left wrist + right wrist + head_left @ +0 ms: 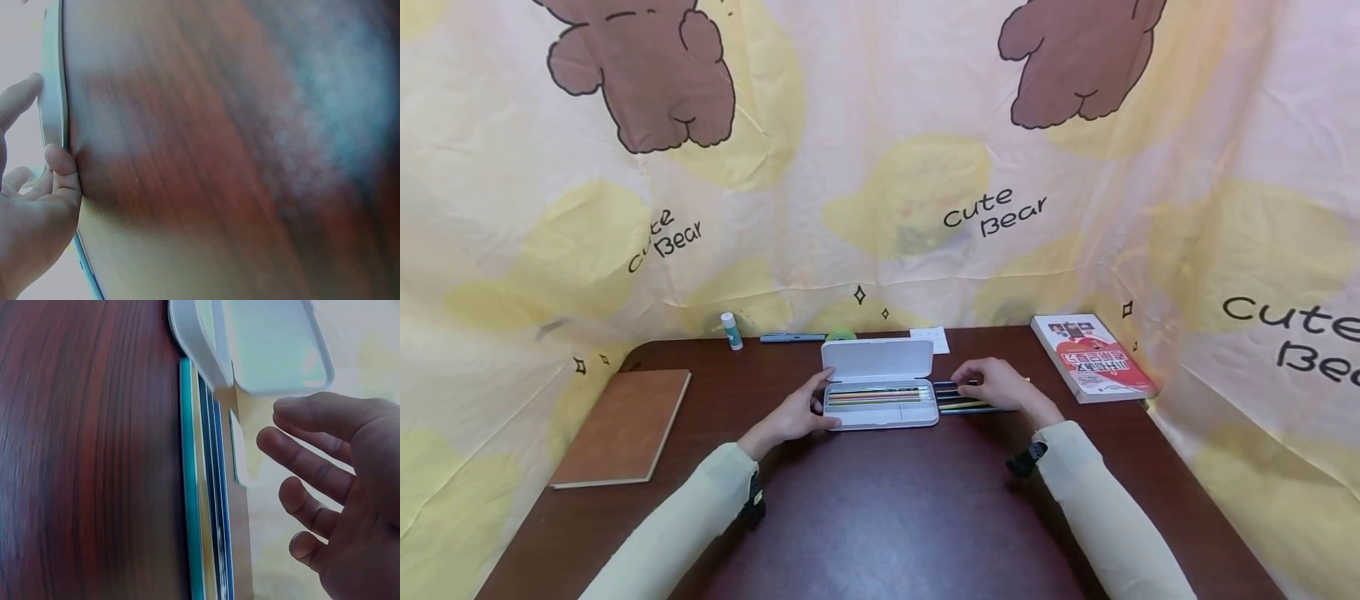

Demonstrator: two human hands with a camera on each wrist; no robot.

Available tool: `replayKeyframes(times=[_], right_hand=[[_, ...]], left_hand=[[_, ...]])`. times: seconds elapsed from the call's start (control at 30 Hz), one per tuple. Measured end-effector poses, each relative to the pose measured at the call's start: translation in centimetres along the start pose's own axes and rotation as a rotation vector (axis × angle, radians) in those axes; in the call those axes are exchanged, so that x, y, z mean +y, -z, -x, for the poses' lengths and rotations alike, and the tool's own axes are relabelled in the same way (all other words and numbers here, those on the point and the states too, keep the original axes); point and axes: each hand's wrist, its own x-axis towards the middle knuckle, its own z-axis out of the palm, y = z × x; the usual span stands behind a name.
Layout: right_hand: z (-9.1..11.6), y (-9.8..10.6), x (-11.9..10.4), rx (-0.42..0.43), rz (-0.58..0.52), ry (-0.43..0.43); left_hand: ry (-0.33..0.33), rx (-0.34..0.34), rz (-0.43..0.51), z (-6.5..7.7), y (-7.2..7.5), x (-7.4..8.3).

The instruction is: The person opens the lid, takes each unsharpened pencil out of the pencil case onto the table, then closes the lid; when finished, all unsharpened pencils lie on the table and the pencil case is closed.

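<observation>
A white pencil case (pixel 882 415) lies on the table with its lid (pixel 877 360) raised. Several pencils (pixel 872 397) lie lengthwise inside, in the back compartment. My left hand (pixel 793 414) grips the case's left end, thumb at the front corner and fingers towards the back; the left wrist view shows this hand (pixel 37 212) against the case's side (pixel 55 112). To the right of the case lie several dark, yellow and green pencils (pixel 966 409) side by side. Above them is my right hand (pixel 996 383), its fingers loosely bent and apart, with nothing in them in the right wrist view.
A brown notebook (pixel 625 425) lies at the left, and a red-and-white book (pixel 1093 358) at the back right. Along the back edge are a glue stick (pixel 732 332), a blue pen (pixel 792 338), a green round thing (pixel 841 336) and white paper (pixel 931 337). A printed curtain (pixel 880 208) hangs behind.
</observation>
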Motion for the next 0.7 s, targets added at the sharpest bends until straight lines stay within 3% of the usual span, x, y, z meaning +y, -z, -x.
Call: replayKeyframes(times=[0.33,0.7], right_hand=[[-1.9,-2.4,-2.8,-0.029,0.037,0.099],[-3.6,-4.3,-4.2,-0.113,0.090,0.084]], left_hand=[[-0.013,0.004,-0.011,0.0,-0.1,-0.1],[-0.012,0.001,-0.009,0.0,0.1,-0.1]])
